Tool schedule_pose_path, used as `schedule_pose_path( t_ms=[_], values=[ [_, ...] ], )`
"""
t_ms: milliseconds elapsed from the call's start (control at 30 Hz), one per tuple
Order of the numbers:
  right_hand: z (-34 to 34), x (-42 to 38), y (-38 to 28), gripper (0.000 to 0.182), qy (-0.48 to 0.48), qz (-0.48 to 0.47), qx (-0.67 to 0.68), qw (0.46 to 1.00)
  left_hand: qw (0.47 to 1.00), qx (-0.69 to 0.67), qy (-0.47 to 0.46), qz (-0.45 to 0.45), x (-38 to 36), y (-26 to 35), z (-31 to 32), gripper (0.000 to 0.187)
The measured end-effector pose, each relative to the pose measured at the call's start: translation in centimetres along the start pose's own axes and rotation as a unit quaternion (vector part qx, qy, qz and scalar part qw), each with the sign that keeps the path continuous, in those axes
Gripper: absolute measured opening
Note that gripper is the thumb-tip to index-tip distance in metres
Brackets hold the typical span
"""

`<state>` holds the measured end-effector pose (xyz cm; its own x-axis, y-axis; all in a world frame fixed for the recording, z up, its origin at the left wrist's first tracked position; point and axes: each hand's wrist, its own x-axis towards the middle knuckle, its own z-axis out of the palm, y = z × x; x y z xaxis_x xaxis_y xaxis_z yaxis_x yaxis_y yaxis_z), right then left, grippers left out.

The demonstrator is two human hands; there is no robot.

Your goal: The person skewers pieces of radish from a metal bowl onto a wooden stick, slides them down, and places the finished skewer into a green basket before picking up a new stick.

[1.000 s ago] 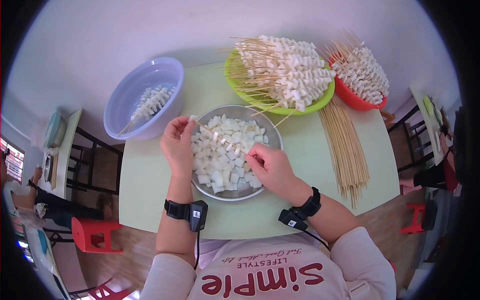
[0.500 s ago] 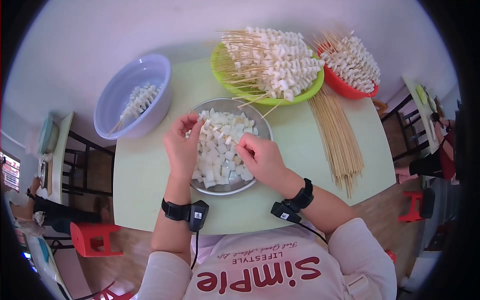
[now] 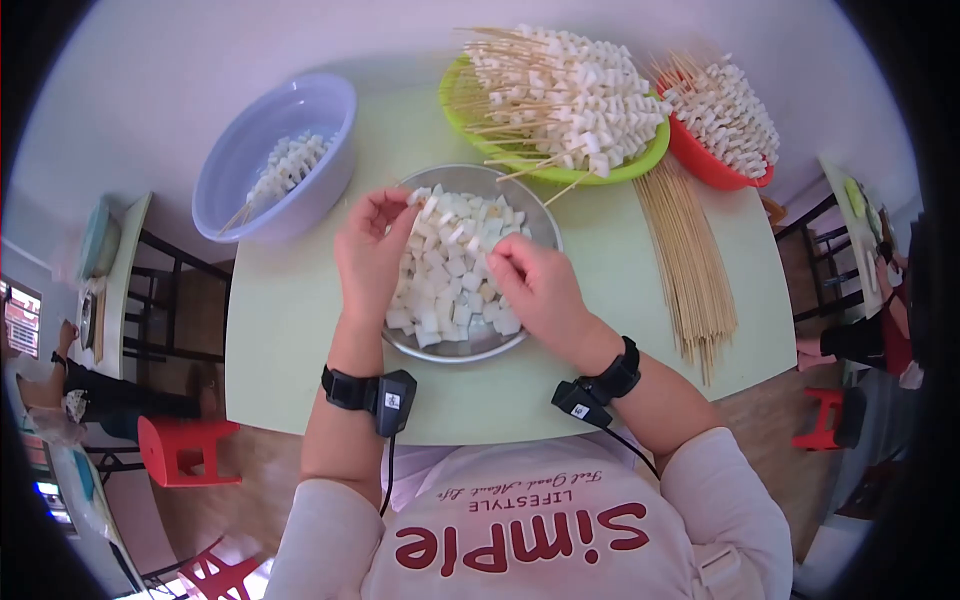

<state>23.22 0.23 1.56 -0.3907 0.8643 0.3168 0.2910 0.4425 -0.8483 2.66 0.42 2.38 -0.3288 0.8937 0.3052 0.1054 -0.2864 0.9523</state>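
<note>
A bamboo skewer threaded with several white food cubes (image 3: 449,217) slants across the steel bowl (image 3: 440,354). My left hand (image 3: 374,255) is closed in a pinch at its upper left end, thumb and fingertips right by the end cubes. At the other end, my right hand (image 3: 540,293) has its fingers curled round the skewer, hiding most of the bare stick. Loose white cubes (image 3: 447,283) fill much of the bowl beneath both hands.
Filled skewers (image 3: 570,95) are heaped in a green basin (image 3: 655,150), and more lie in a red basin (image 3: 722,179). A blue basin (image 3: 215,195) holds a few. Bare bamboo skewers (image 3: 690,265) lie at right. Red stools (image 3: 185,450) and other people stand beyond the table.
My right hand has moved up and slightly right with the skewer; my left hand has risen slightly. The table and basins sit higher in view and a little to the right.
</note>
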Motion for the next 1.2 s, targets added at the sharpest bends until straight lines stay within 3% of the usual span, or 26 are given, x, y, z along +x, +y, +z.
schedule_pose_path(
  t_ms=[67,133,167,233,367,433,567,667,733,800,833,867,933,967,1033,1167,1200],
  values=[
    [0.1,0.0,0.3,0.012,0.013,0.014,0.034,0.999,0.999,-0.033,-0.02,0.009,0.1,0.0,-0.4,0.016],
    [0.2,0.0,0.7,0.013,0.016,0.038,0.074,0.996,0.995,0.091,-0.026,0.013,0.3,-0.1,-1.2,0.019],
    [0.3,0.0,0.8,0.013,0.016,0.038,0.074,0.996,0.995,0.092,-0.027,0.013,0.3,-0.2,-1.8,0.019],
    [0.4,0.0,0.8,0.012,0.03,0.018,0.094,0.995,0.924,0.351,-0.122,0.093,0.4,-0.3,-2.6,0.022],
    [0.4,0.2,0.6,0.012,0.032,0.012,0.071,0.997,0.94,0.313,-0.127,0.039,0.1,-0.1,-2.2,0.022],
    [0.6,0.0,1.1,0.012,0.033,0.012,0.079,0.996,0.898,0.396,-0.135,0.135,0.0,-0.2,-2.0,0.021],
    [0.4,-0.3,0.1,0.011,0.073,-0.008,-0.009,0.997,0.881,0.43,-0.112,0.164,0.1,-1.7,-1.7,0.02],
    [-2.2,-0.9,-1.9,0.01,0.056,-0.054,0.007,0.997,0.881,0.419,-0.119,0.183,0.5,-2.9,-2.3,0.02],
    [-5.9,-1.4,-5.1,0.009,0.063,-0.086,0.043,0.993,0.899,0.417,-0.102,0.089,0.4,-2.5,-2.2,0.017],
    [-12.0,-1.6,-5.4,0.006,0.199,-0.072,0.199,0.957,0.918,0.375,-0.101,0.081,0.2,-2.1,-2.1,0.013],
    [-15.6,-1.1,-5.0,0.005,0.307,-0.047,0.203,0.929,0.935,0.339,-0.086,0.065,0.3,-2.0,-2.0,0.009],
    [-19.5,-0.8,-4.9,0.009,0.406,-0.025,0.109,0.907,0.935,0.334,-0.094,0.066,0.2,-1.8,-2.0,0.009],
    [-27.8,-3.2,3.5,0.015,0.472,-0.015,0.08,0.878,0.952,0.3,-0.064,-0.014,0.4,-1.6,-1.9,0.011],
    [-29.7,-4.6,6.6,0.016,0.505,0.013,0.055,0.861,0.958,0.283,-0.048,0.012,0.5,-2.0,-1.9,0.011],
    [-28.2,-7.6,9.2,0.017,0.557,0.086,0.07,0.823,0.969,0.243,-0.048,0.01,0.6,-2.1,-1.9,0.012],
    [-17.8,-9.7,4.4,0.013,0.44,0.118,0.043,0.889,0.981,0.181,-0.061,-0.026,0.6,-1.9,-2.2,0.016],
    [-15.3,-9.9,4.1,0.01,0.39,0.069,0.011,0.918,0.981,0.184,-0.061,-0.026,0.7,-2.1,-2.2,0.016]
  ],
)
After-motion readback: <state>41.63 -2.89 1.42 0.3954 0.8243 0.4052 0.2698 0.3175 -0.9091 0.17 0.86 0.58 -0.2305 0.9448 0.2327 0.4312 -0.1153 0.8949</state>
